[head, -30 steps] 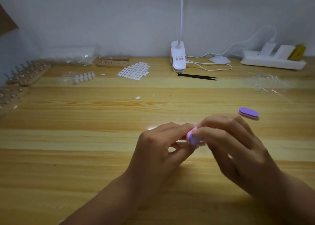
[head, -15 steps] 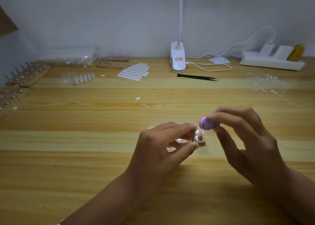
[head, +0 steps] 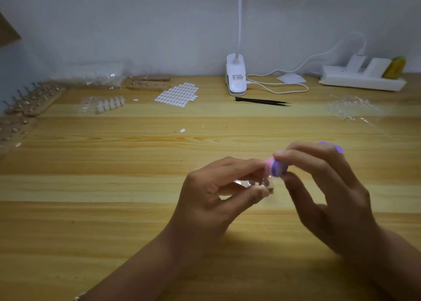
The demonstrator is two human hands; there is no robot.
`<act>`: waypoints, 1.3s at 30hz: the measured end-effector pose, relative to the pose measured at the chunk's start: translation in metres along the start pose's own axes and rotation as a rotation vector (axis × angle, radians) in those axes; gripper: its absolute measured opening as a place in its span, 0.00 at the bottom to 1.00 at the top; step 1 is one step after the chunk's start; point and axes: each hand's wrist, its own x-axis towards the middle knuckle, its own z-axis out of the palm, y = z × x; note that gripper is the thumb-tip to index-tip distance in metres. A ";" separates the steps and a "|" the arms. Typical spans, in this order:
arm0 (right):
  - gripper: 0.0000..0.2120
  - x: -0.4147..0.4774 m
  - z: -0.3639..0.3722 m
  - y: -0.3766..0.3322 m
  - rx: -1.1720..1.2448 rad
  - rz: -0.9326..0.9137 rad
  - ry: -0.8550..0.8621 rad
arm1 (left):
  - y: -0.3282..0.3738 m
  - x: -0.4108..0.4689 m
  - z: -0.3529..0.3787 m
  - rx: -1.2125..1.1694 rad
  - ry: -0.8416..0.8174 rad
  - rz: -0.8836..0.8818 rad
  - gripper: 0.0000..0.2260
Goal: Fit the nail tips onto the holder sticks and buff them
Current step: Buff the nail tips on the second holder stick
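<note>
So the buffer (head: 275, 167) is coming back in again. Half a second back the right hand (head: 325, 186) was lifting it up and off to the right of the stick (head: 265, 183). Now it's swinging back and sitting right at the top of the stick, touching it or as good as. A second ago it was down there too, so I'm reading this as one back-and-forth stroke, not a pause.

The right fingers are pinching the buffer, thumb under and index on top. The left hand (head: 211, 193) is barely shifting. Its fingers are pinching the stick by its little wooden base, well in front of the lamp (head: 236, 77) and slightly to its right. I can't tell if the base is resting on the tabletop (head: 114, 209) or hovering just over it. The nail tip is hiding behind the buffer and is too small to make out, so I'm only guessing it's sitting on the stick's end.

Meaning: fitting is looking done for this one and the buffing is still going. A spare buffer (head: 335, 147) is peeking out behind the right knuckles. Racks (head: 34, 98) with more sticks are sitting far to the lamp's left, so there's probably plenty left to do.
</note>
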 end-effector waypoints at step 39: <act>0.16 0.001 0.012 -0.011 0.090 0.080 0.121 | 0.000 0.000 0.002 -0.244 -0.015 -0.163 0.14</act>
